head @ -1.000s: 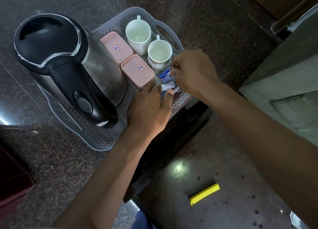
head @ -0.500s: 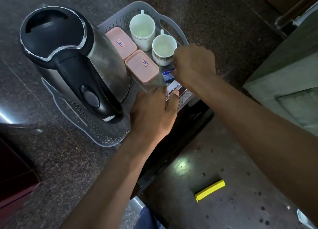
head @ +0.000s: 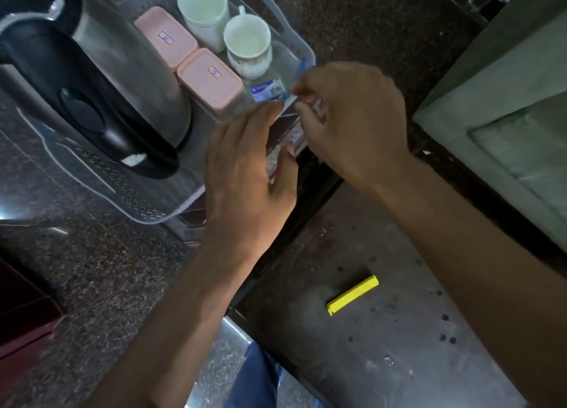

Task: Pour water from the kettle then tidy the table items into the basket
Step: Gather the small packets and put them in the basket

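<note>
A grey plastic basket (head: 294, 44) stands on the dark granite counter. It holds a steel and black kettle (head: 101, 91), two pink-lidded boxes (head: 208, 79), a tall white mug (head: 204, 12) and a smaller cup (head: 248, 45). Small blue and white sachets (head: 267, 90) lie at the basket's near right corner. My right hand (head: 352, 119) pinches a small sachet over that corner. My left hand (head: 245, 174) rests flat on packets at the basket's near edge, fingers spread.
The counter edge runs diagonally just under my hands. Below it is a spotted floor with a yellow clip (head: 352, 295). A grey-green cabinet (head: 506, 125) stands at the right. A dark red box (head: 24, 315) sits at the left.
The camera has moved closer to the basket. My right hand has shifted slightly right over the corner with the sachet. My left hand stays on the packets.
</note>
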`<state>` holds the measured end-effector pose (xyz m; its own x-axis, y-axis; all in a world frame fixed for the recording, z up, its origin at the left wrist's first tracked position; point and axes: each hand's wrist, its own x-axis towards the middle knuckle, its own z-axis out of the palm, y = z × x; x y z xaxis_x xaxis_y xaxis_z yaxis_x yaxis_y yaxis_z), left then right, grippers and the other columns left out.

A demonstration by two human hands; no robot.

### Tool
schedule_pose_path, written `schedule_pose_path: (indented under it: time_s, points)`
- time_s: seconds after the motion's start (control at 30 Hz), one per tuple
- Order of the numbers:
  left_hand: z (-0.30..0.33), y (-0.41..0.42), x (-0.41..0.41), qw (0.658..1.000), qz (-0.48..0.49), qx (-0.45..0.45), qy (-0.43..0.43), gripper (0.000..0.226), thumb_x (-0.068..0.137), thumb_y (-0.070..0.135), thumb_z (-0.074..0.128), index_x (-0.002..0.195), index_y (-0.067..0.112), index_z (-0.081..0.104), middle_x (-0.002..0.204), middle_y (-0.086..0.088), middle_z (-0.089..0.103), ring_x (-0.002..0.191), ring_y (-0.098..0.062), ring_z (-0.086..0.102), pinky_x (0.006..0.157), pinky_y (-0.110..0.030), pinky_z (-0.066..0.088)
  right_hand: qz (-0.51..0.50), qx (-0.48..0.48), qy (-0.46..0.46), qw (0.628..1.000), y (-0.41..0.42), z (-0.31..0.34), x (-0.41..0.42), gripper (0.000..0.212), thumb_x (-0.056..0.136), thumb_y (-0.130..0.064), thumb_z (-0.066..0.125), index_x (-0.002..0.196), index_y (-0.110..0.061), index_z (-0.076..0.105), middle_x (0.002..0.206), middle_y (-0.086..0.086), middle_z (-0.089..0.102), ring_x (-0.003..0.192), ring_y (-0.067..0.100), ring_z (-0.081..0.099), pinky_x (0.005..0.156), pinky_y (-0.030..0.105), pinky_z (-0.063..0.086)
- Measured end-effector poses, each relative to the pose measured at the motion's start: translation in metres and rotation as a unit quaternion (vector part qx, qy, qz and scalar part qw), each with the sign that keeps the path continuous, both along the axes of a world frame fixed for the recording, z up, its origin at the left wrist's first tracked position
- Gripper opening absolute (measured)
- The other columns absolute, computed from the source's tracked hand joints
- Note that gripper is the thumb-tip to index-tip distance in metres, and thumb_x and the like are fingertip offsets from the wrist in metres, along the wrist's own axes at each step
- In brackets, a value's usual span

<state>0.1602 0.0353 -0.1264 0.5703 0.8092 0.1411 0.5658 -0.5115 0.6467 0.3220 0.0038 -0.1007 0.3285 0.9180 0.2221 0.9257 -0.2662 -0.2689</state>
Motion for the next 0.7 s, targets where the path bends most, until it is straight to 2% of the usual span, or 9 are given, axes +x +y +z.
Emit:
schedule_pose_path:
  time_s: [0.07,0.13,0.23,0.4,0.53,0.6,0.7]
  points:
    - [-0.004,-0.018,-0.004,0.999,-0.017,-0.006,-0.036,0.049,0.092,0.009,0.065,0.140,0.001,0.069,0.135,-0.015,0.073,0.124,-0.040,0.068,0.108,-0.053,0.052,0.004,-0.011,0.022,1.000,-0.029,-0.004,-0.001,0.021,0.096,-0.028,0.062,0.109,-0.019,0.074,0.101,0.004,0.073,0.095,0.028,0.067,0.077,0.044,0.055]
    - [-0.010,-0.039,-0.009,0.999,-0.028,-0.025,-0.033,0.044,0.094,0.008,0.066,0.138,0.004,0.071,0.132,-0.012,0.074,0.121,-0.036,0.068,0.105,-0.049,0.054,0.012,-0.040,0.043,0.998,-0.060,-0.011,-0.005,0.020,0.095,-0.028,0.061,0.108,-0.019,0.073,0.101,0.003,0.072,0.096,0.028,0.065,0.076,0.045,0.054]
    - [-0.025,-0.074,-0.018,0.996,-0.050,-0.074,0.001,0.042,0.098,0.007,0.070,0.141,0.006,0.070,0.136,-0.009,0.073,0.126,-0.029,0.068,0.108,-0.045,0.054,0.021,-0.103,0.071,0.992,-0.110,-0.028,-0.013,0.023,0.096,-0.027,0.063,0.117,-0.024,0.073,0.108,0.001,0.072,0.105,0.028,0.065,0.079,0.043,0.057]
    - [-0.054,-0.134,-0.037,0.985,-0.092,-0.124,0.077,0.050,0.094,0.006,0.078,0.144,0.007,0.069,0.143,-0.009,0.070,0.134,-0.031,0.066,0.116,-0.038,0.049,0.054,-0.252,0.101,0.961,-0.184,-0.069,-0.028,0.027,0.099,-0.023,0.060,0.124,-0.028,0.069,0.117,-0.002,0.064,0.115,0.025,0.057,0.086,0.041,0.055]
    - [-0.076,-0.169,-0.050,0.972,-0.139,-0.119,0.149,0.060,0.086,0.011,0.087,0.143,0.005,0.068,0.147,-0.013,0.068,0.134,-0.036,0.066,0.116,-0.047,0.052,0.081,-0.319,0.109,0.938,-0.227,-0.103,-0.037,0.041,0.087,-0.014,0.068,0.127,-0.024,0.069,0.127,0.003,0.059,0.121,0.030,0.053,0.097,0.040,0.048]
    - [-0.087,-0.181,-0.054,0.966,-0.153,-0.105,0.181,0.065,0.082,0.015,0.091,0.142,0.004,0.069,0.149,-0.015,0.067,0.136,-0.039,0.065,0.116,-0.051,0.052,0.088,-0.338,0.093,0.932,-0.241,-0.117,-0.040,0.043,0.085,-0.014,0.068,0.126,-0.025,0.068,0.126,0.002,0.056,0.121,0.030,0.052,0.096,0.038,0.043]
    - [-0.098,-0.195,-0.059,0.956,-0.158,-0.091,0.231,0.071,0.081,0.020,0.092,0.146,0.006,0.067,0.156,-0.015,0.062,0.145,-0.043,0.058,0.116,-0.057,0.051,0.072,-0.325,0.070,0.940,-0.253,-0.131,-0.044,0.042,0.076,-0.013,0.077,0.117,-0.024,0.070,0.116,0.003,0.059,0.113,0.031,0.056,0.091,0.038,0.047]
